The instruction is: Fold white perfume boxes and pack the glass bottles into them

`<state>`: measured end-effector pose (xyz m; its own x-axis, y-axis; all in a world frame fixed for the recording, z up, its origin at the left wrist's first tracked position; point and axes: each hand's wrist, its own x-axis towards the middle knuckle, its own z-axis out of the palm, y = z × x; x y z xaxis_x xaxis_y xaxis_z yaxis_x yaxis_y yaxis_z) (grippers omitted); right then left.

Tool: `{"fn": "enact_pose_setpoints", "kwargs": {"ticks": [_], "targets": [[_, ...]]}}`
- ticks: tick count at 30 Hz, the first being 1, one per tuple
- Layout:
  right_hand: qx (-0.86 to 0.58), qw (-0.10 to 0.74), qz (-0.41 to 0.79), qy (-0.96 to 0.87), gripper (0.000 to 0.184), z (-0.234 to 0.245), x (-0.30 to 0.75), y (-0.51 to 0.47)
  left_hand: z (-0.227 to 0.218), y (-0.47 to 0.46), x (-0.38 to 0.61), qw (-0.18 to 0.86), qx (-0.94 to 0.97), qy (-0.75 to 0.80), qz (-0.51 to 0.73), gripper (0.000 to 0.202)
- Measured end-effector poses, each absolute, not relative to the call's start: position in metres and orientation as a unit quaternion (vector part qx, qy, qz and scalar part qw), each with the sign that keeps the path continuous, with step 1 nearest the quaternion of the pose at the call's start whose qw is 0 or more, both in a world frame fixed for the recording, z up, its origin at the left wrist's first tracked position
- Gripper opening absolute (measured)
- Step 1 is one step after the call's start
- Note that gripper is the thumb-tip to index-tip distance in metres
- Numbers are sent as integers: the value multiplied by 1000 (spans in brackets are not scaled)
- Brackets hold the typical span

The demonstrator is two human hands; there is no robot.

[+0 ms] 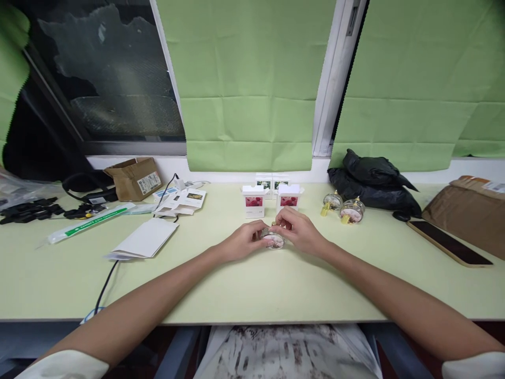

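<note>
A small round glass bottle (276, 241) with a pale floral label and a gold-coloured neck stands on the table in front of me. My left hand (248, 242) grips its left side, thumb across the front. My right hand (296, 229) is closed at the bottle's top and right side; its fingers partly hide the neck. Just behind are two open white boxes with pink-red flower pictures, the left box (254, 202) and the right box (289, 196). To the right stand two similar bottles, the nearer bottle (352, 210) and the farther bottle (333, 200), with gold-coloured pieces.
White boxes (264, 180) with flower pictures stand behind, near the wall. On the right are black plastic bags (374, 184), a phone (450, 243) and a brown parcel (469, 213). Leftward lie folded white cartons (144, 238), a cardboard box (136, 179) and a black cable (105, 287).
</note>
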<state>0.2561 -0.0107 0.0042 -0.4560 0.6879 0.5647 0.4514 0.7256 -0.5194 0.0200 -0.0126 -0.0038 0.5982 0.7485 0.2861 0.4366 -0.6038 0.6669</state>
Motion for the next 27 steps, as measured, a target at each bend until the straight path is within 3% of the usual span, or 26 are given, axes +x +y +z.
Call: {"fn": "enact_pose_setpoints", "kwargs": {"ticks": [6,10,13,20,27], "targets": [[-331,397,-42,-855,26,17,284,3,-3,-11,18,264,854,355,275,35],[-496,425,-156,-741,25,27,319,23,-4,-9,16,251,856,364,267,34],[-592,362,-209,-689,21,28,340,37,-3,-9,15,238,861,366,261,34],[-712,146,-150,-671,31,20,353,46,-1,-9,14,204,866,383,248,40],[-709,102,-104,-690,31,17,354,48,0,-4,9,181,866,387,260,40]]}}
